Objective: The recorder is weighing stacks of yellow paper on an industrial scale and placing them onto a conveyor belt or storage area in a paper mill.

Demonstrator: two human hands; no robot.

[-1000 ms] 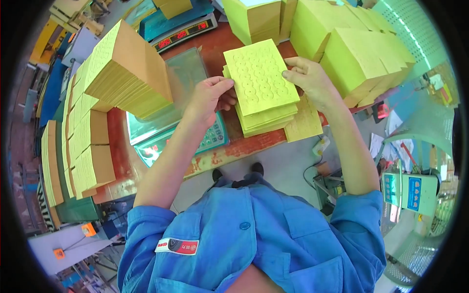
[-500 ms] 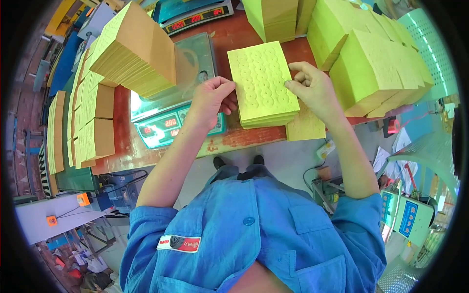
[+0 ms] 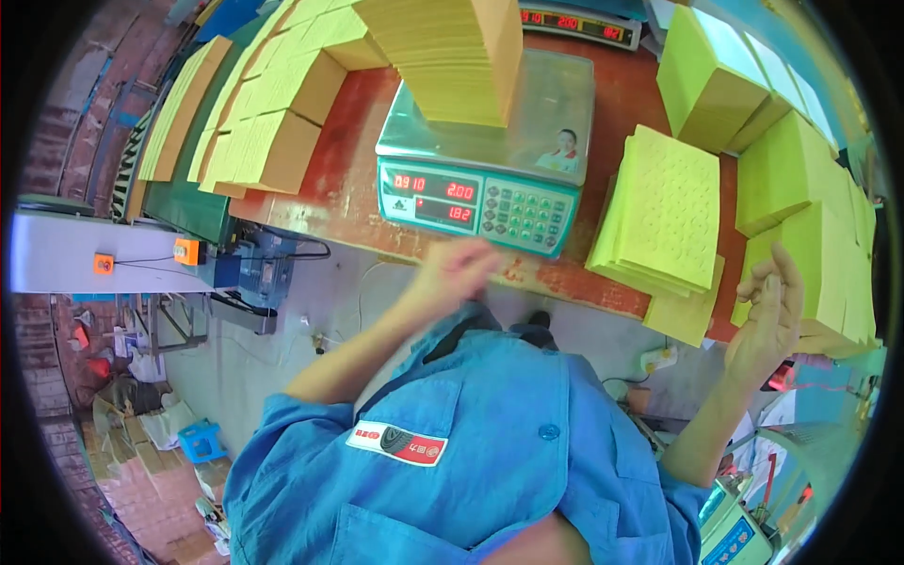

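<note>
- The left hand hangs in front of the table edge, just below the scale. It is blurred, it holds nothing I can see, and I cannot tell whether the fingers are curled or spread.
- The right hand is raised at the right, fingers loosely spread and empty, near the small stack of yellow sheets but apart from it.
- That small stack lies on the red-brown table, just right of the scale, partly resting on a lower sheet that juts past the table edge.
- Handling, as a judgement: the sheets look thin, matte and embossed with rows of dots, so 1 sheet should be light and floppy while the whole stack should be firmer and somewhat heavy. Pinching 2 opposite edges with thumbs on top looks safest (loose sheets could fan or slide apart).
- A tall stack of the same paper stands on the scale's shiny metal pan; the scale body is green plastic with red lit digits and a keypad.
- Blocky bundles fill the left of the table, and more bundles crowd the right, all square-edged with tan, layered sides.
</note>
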